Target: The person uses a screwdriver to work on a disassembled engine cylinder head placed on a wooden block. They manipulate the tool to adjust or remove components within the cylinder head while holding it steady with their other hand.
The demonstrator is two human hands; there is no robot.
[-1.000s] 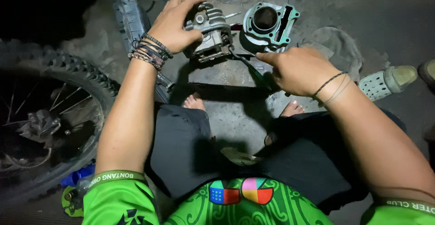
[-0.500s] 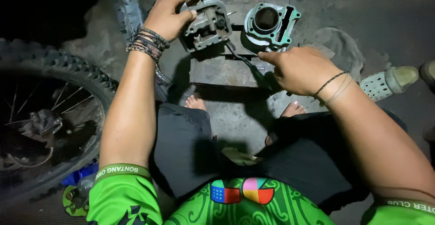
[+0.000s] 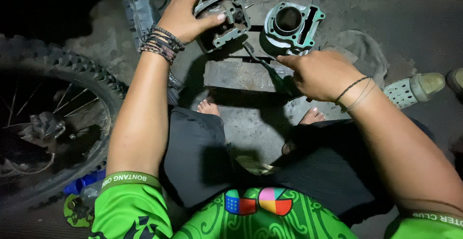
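Up top, the left hand (image 3: 185,17) grips a grey cylinder head (image 3: 223,13); the right hand (image 3: 320,75) closes on a dark tool (image 3: 263,65) beside the green cylinder block (image 3: 289,27).

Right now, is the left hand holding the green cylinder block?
No, the left hand grips the grey cylinder head; the green cylinder block sits untouched beside it.

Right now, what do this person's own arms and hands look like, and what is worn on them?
Both arms are bare below short bright green sleeves with white-lettered cuffs. The left hand has a stack of dark braided and beaded bracelets at the wrist. The right hand has a few thin dark cord bands. No gloves or rings visible.
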